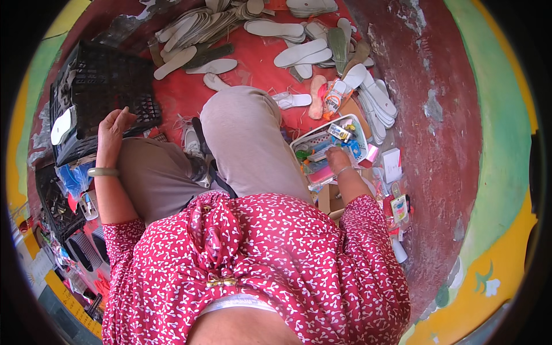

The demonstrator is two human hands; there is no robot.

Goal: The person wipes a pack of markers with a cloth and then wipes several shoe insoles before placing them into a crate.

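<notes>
Above my left knee, beside a black plastic crate [95,77], my left hand [115,125] is raised with its fingers loosely bent and slightly apart. I see nothing in it. To the right of my other knee, my right hand [337,158] reaches into a white plastic basket [364,133] of small goods. Its fingers are closed among the packets, and what they grip, if anything, is hidden. Near the fingertips are a small printed box [339,133], a blue plastic piece [353,149] and a pink packet [322,175].
Piles of shoe insoles [201,29] lie on a red sheet [172,95] ahead of me, with more insoles [376,106] at the right. A cardboard box [329,201] is below the basket. A white card [392,165] lies beside it. A second black crate [54,201] stands at my left.
</notes>
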